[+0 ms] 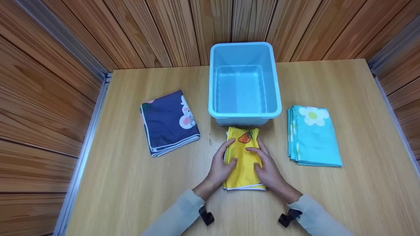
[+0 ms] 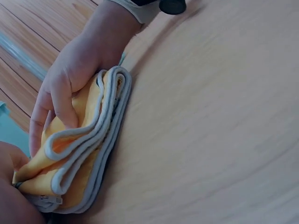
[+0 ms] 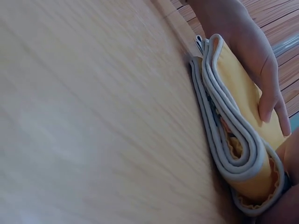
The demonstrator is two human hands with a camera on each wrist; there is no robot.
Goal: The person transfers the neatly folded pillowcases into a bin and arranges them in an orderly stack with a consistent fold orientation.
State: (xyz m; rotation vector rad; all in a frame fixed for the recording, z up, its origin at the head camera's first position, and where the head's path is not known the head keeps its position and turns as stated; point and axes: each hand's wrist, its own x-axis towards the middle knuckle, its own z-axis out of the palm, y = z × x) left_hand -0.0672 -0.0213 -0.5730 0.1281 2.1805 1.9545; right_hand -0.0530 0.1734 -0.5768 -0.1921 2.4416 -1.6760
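A folded yellow cloth (image 1: 242, 172) with white piping and a carrot print lies on the table, directly in front of the blue bin. My left hand (image 1: 220, 167) grips its left edge, thumb on top and the other fingers along the side. On the opposite edge my right hand (image 1: 271, 170) holds it, with thumb and a finger over the top face. Seen from the left wrist, the cloth (image 2: 77, 140) shows several stacked layers, the upper ones bowed up between the hands. The right wrist view shows the near end of the cloth (image 3: 238, 135) curled into loops.
A light-blue plastic bin (image 1: 244, 115) stands at the back, nothing inside it. To the left lies a folded navy cloth (image 1: 164, 121) with a rabbit print. A folded turquoise cloth (image 1: 316, 141) with a white flower is at the right. Wood-panelled walls (image 1: 183, 32) enclose the table (image 1: 131, 196).
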